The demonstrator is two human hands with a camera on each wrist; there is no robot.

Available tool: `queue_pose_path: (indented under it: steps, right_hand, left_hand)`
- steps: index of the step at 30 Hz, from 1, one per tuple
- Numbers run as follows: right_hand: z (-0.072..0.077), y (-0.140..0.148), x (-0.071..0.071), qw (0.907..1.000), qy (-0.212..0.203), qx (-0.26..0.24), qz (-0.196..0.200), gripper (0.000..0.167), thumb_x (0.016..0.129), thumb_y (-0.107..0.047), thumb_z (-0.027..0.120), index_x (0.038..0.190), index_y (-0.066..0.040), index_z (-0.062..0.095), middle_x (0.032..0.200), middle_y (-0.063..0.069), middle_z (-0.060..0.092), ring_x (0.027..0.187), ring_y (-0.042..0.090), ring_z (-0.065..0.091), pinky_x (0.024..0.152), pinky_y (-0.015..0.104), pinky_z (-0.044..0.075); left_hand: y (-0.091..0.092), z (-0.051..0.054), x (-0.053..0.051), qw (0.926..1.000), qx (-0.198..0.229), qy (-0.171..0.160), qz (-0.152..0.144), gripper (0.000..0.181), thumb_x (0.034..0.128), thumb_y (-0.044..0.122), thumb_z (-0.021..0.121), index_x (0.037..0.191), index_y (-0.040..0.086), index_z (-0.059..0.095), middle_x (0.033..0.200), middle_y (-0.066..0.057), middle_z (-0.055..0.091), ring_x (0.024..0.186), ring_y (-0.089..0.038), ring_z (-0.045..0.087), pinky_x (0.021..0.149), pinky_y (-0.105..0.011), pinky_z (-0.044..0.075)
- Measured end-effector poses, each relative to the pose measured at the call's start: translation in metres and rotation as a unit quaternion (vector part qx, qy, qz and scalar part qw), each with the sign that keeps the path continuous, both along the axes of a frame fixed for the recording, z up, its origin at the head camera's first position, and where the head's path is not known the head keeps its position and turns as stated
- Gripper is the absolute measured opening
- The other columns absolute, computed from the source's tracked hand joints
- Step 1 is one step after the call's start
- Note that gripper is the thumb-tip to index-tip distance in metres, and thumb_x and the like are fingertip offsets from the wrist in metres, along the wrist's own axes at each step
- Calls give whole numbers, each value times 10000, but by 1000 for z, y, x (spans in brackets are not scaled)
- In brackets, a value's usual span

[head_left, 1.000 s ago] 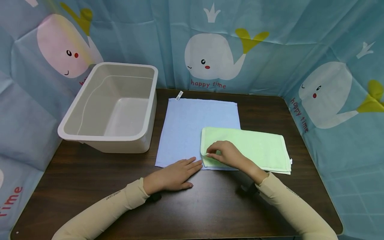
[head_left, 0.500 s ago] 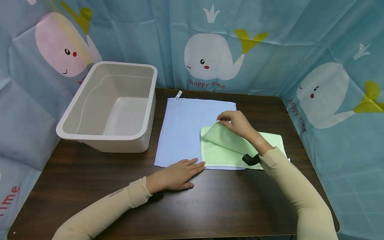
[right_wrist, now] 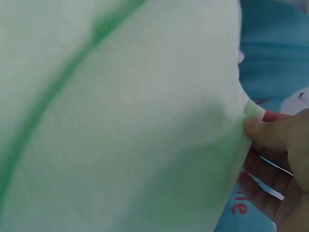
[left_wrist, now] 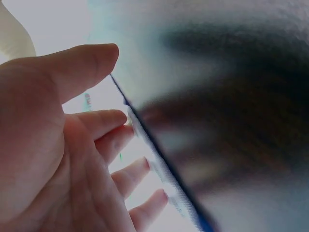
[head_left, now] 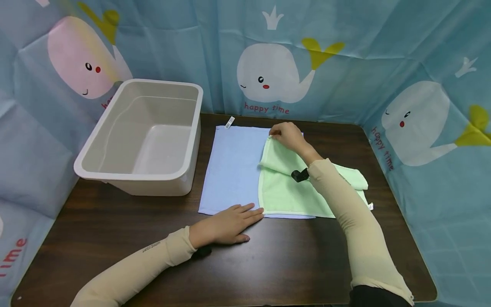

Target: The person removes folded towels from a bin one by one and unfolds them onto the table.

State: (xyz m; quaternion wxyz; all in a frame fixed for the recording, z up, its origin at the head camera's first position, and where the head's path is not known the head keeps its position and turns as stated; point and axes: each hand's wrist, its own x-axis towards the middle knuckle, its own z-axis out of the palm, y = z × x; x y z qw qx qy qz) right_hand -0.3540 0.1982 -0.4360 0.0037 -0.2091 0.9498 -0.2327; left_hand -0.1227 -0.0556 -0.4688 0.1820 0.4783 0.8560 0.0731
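Note:
A light green towel lies over the right part of a light blue towel on the dark table. My right hand pinches a corner of the green towel between thumb and fingers near the blue towel's far edge; the right wrist view shows the pinched corner and the green cloth spread beside the hand. With fingers straight, my left hand rests at the near edge of the towels, fingertips touching the green towel's near left corner. In the left wrist view the left hand has its fingers apart.
A grey-white plastic tub stands at the left back of the table. A white label sticks out from the blue towel's far edge. Behind hangs a blue curtain with whale prints.
My right hand has pulled the green towel's upper layer away from me, unfolding it toward the back over the blue towel. The left hand has shifted slightly right onto the green corner.

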Motion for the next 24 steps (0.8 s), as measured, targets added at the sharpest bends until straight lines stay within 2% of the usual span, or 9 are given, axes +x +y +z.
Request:
queue_pose_path:
  steps: [7,14,17,20,24]
  right_hand:
    - [-19,-14,-22,9994,-92,229,-250,151,944,-93,639,1025,-108,766,995,102,749,918,253,662,869,425,528]
    - [-32,-23,-27,9946,-72,860,-573,133,941,-164,667,1028,-111,753,1023,102,744,929,278,667,856,442,540]
    - [-32,-23,-26,9935,16,864,-747,145,933,-193,681,1028,-104,744,1024,102,742,926,286,668,843,453,543]
    - [-27,-19,-23,9940,22,651,-875,161,923,-199,688,1039,-96,732,1019,105,726,923,283,654,833,461,531]
    - [-17,4,-15,9946,-179,293,-979,212,919,-190,692,1086,-61,717,1034,145,711,947,301,643,846,475,514]
  left_hand:
    - [2,-2,0,10000,-20,28,-12,709,993,418,561,1582,169,254,1667,23,224,1546,-248,222,1210,-471,311]
    - [1,-2,0,10000,39,-21,8,710,991,409,568,1581,166,257,1667,21,223,1547,-251,220,1213,-478,304]
    - [1,-1,0,10000,57,-10,3,700,992,401,568,1577,160,269,1664,15,235,1543,-255,232,1208,-480,311]
    - [0,0,-1,10000,39,56,-8,677,997,400,557,1572,168,285,1661,12,244,1539,-255,243,1202,-474,321]
    - [0,-1,-2,9998,28,194,-83,638,1006,404,539,1564,192,312,1661,4,244,1536,-264,253,1194,-470,335]
